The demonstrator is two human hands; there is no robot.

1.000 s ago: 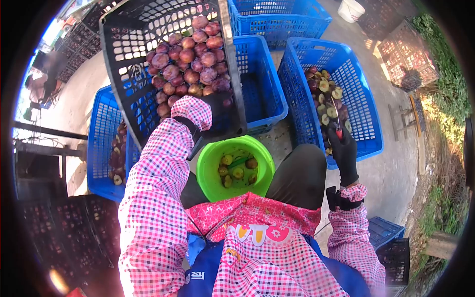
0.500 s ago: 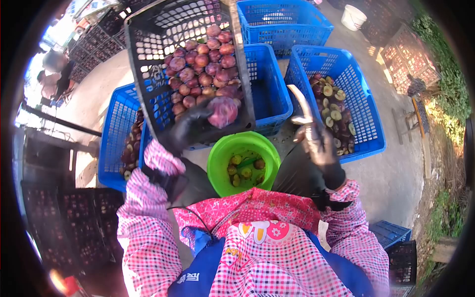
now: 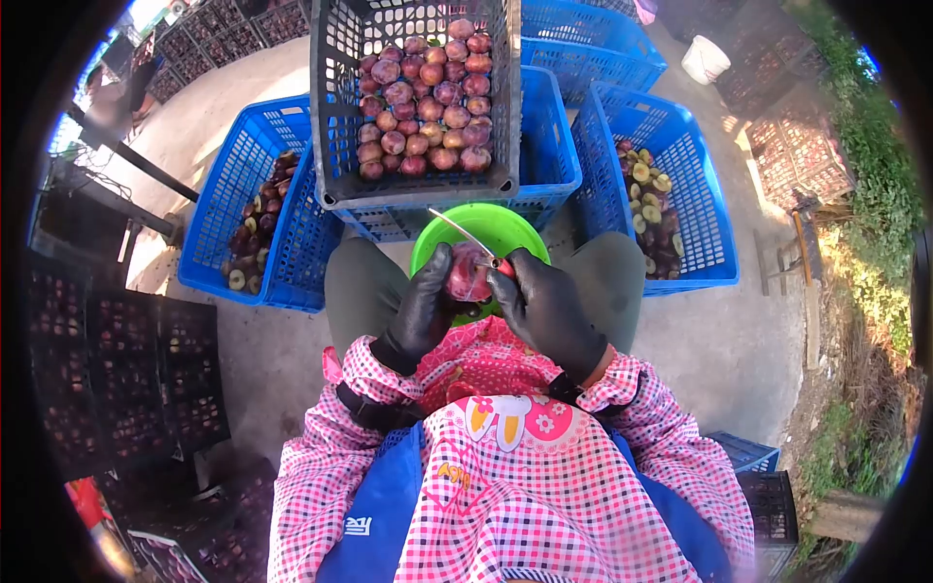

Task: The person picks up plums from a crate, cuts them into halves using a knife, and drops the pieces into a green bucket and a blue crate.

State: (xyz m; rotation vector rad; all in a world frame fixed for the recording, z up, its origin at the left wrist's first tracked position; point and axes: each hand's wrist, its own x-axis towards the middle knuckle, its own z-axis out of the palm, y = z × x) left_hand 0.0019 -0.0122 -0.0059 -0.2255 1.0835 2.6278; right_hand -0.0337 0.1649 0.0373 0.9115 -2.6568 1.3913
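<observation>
Both my hands wear black gloves and meet above a lime-green bucket (image 3: 526, 236) between my knees. My left hand (image 3: 420, 309) is closed around a reddish-purple plum (image 3: 467, 276). In my right hand (image 3: 552, 309) is a knife (image 3: 461, 229), its thin blade slanting up and left past the top of the plum. The right fingers press close against the fruit's right side. My hands and the plum hide most of the bucket's inside. Just beyond, a black plastic crate (image 3: 335, 185) stands tilted towards me, with many whole plums (image 3: 428, 107) in it.
A blue crate (image 3: 216, 248) on the left and another blue crate (image 3: 714, 228) on the right hold cut plums. More blue crates (image 3: 588, 39) stand behind the black one. A white bucket (image 3: 705, 60) is at the far right. Stacked dark crates (image 3: 146, 369) line the left side.
My left hand has brought a plum from the black crate back to above the bucket. My right hand has moved in with the knife, and its blade is now beside the plum.
</observation>
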